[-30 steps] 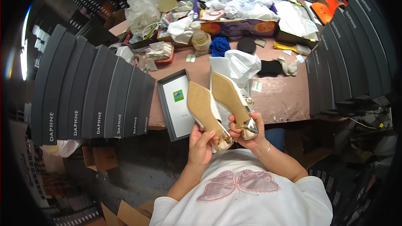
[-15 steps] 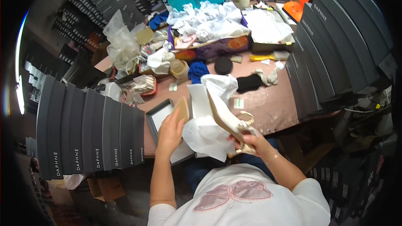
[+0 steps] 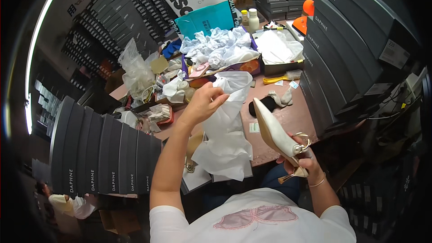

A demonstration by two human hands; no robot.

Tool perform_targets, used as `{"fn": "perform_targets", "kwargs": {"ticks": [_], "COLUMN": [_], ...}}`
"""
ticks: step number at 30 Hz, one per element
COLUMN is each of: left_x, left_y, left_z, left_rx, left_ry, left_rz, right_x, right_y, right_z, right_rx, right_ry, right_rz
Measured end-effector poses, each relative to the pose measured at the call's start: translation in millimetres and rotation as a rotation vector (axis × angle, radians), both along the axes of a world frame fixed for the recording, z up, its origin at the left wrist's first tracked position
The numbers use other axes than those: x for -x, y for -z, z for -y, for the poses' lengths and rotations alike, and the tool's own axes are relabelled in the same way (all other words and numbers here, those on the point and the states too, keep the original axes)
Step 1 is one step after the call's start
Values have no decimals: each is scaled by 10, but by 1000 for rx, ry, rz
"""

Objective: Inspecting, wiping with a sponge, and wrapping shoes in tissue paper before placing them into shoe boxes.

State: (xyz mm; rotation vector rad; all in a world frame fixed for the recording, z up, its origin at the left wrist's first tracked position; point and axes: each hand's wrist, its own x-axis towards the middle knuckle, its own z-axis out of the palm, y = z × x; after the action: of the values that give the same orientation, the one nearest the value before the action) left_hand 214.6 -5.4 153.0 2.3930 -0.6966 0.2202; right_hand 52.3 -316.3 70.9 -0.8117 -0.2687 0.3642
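Note:
My right hand (image 3: pixel 310 164) is closed round the heel end of a white high-heeled shoe (image 3: pixel 276 130), its toe pointing up and away, a gold ring-shaped ornament by my fingers. My left hand (image 3: pixel 207 101) is over the work table, thumb and fingers pinched at the edge of white tissue paper (image 3: pixel 222 128). The tissue drapes over an open shoebox, mostly hidden beneath it, and hangs past the near edge. Left of the tissue, partly behind my left forearm, another shoe (image 3: pixel 194 146) with a tan sole lies in a grey-rimmed box part (image 3: pixel 198 180).
Tall stacks of dark grey shoeboxes stand at left (image 3: pixel 103 153) and right (image 3: pixel 355 49). Behind the tissue is a carton of crumpled paper (image 3: pixel 216 49). A yellow-handled brush (image 3: pixel 274 80), a black cloth pad (image 3: pixel 261 106) and plastic bags (image 3: pixel 137 69) lie around the pink tabletop (image 3: pixel 292 119).
My left hand has left the other shoe, now lying in the box part, and moved up and right to the tissue. My right hand has carried its shoe rightward, off the tissue.

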Motion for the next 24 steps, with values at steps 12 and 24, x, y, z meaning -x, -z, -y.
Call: {"fn": "perform_targets", "kwargs": {"ticks": [12, 24], "left_x": [1459, 1337], "left_y": [261, 401], "left_z": [156, 102], "left_rx": [196, -202], "left_ry": [-23, -191], "left_rz": [465, 486], "right_x": [-315, -44], "right_y": [-275, 37], "right_z": [-772, -1044], "right_rx": [1013, 952], "right_ry": [15, -37], "right_rz": [375, 546]}}
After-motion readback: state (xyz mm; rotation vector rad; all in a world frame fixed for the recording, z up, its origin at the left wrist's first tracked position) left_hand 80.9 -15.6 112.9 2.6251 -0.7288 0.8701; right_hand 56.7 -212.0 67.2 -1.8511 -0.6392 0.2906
